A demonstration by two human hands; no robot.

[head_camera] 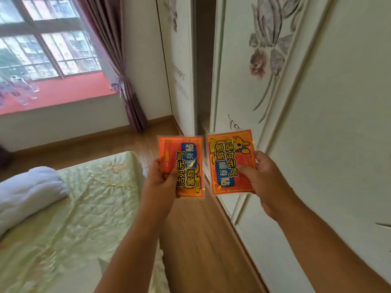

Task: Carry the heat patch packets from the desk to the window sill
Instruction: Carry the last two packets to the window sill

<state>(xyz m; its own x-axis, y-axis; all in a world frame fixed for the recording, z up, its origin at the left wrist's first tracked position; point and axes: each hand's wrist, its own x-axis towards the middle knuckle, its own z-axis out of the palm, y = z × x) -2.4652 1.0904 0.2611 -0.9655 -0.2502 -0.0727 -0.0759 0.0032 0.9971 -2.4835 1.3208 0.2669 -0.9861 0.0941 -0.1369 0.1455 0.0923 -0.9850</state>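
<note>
Both bare forearms reach forward over a strip of light brown wooden floor (190, 229). The left hand (160, 178) grips a flat, glossy orange-and-red heat patch packet with blue and yellow lettering (186, 163), thumb curled over its printed face and the other fingers behind its left edge. The right hand (260, 178) pinches a second glossy orange-and-red heat patch packet bearing a cartoon animal (228, 157), thumb pressed on the front near its right edge, fingers wrapped behind. The two packets stand upright side by side, just apart (their print runs sideways), held in the air between the hands.

Left of the left arm lies a bed with a pale green, embroidered satin cover (74, 208), and on it a rolled white quilt (27, 191). Right of the right arm stands a tall cream wardrobe with raised purple flower patterns on its doors (306, 102); a dark gap shows between two of its panels just beyond the packets.

Well beyond the left hand, a red-topped window sill (69, 89) runs beneath a large gridded window (42, 39), with blurred small objects at its left end. A mauve curtain tied back at its middle (124, 70) hangs at the sill's right end.
</note>
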